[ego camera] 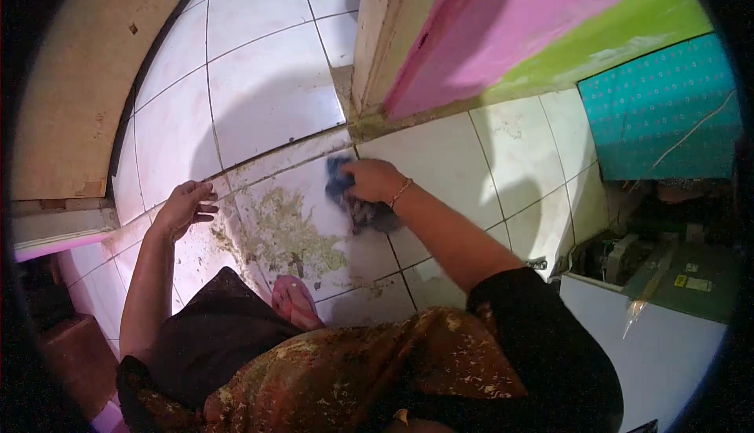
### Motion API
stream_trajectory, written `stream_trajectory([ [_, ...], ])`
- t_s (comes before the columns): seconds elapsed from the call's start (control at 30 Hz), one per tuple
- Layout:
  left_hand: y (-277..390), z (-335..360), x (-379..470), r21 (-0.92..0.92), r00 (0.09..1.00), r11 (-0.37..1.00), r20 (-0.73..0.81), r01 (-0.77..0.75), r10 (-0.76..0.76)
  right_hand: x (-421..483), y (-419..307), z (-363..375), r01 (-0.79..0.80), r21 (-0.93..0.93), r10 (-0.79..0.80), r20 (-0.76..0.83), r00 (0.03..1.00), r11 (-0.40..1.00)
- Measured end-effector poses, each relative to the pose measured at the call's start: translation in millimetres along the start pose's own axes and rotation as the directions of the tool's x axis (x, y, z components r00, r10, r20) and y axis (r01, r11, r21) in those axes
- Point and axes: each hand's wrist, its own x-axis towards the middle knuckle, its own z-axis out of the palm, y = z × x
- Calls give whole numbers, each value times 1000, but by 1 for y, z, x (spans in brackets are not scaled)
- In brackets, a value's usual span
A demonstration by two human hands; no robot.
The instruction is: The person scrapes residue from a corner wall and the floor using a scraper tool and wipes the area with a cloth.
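My right hand (374,180) grips a dark blue cloth (338,184) against the white floor tiles (436,162), near the foot of the door frame. Part of the cloth trails below the hand and is blurred. A bracelet circles that wrist. Left of the cloth, a greenish-brown stain (288,238) spreads over a tile. My left hand (187,206) hovers with its fingers apart and nothing in them, near the doorway's floor edge; whether it rests on my knee cannot be told, but the knee shows below it.
A wooden door (88,79) stands at the left, and a door post (383,38) rises beside a pink and green wall (506,32). To the right are a teal patterned panel (660,115) and a white appliance (642,321) with an exposed back. My sandalled foot (293,300) is just below the stain.
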Motion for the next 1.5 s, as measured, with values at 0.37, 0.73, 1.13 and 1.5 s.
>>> stream_trajectory([
  [0.37, 5, 6, -8, 2, 1000, 1000, 22, -14, 14, 7, 17, -10, -117, 795, 499, -252, 829, 596],
  [0.73, -1, 2, -12, -39, 999, 998, 34, -39, 40, 51, -36, 25, -135, 541, 380, -371, 848, 830],
  [1.13, -3, -3, -9, -63, 999, 998, 29, -16, 18, 46, -12, 27, -188, 119, 222, -568, 792, 975],
  [1.5, -3, -3, -8, -57, 1000, 998, 12, -21, 21, -175, 30, 17, 292, -313, -269, 115, 956, 904],
])
